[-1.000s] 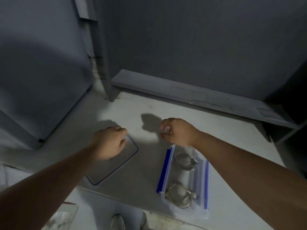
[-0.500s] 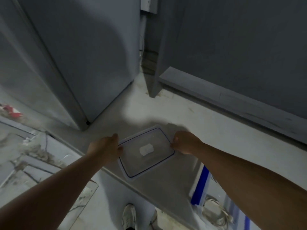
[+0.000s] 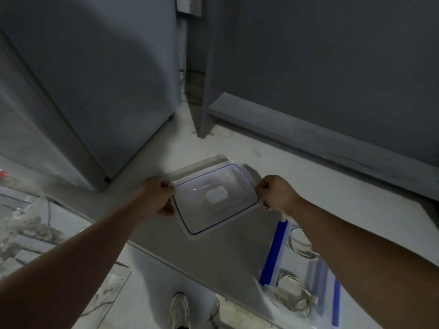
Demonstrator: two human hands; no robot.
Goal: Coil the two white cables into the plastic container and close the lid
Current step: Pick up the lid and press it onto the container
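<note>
The clear lid with its dark-blue seal line is held above the pale counter, long axis running from near-left to far-right. The left hand has its fingers clenched on the lid's left edge, the right hand on the right edge. The plastic container, holding both coiled white cables, sits near the counter's front edge, at lower right. Grey cabinet panels stand behind.

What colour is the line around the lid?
Dark blue, on the clear lid, seen in the head view.
</note>
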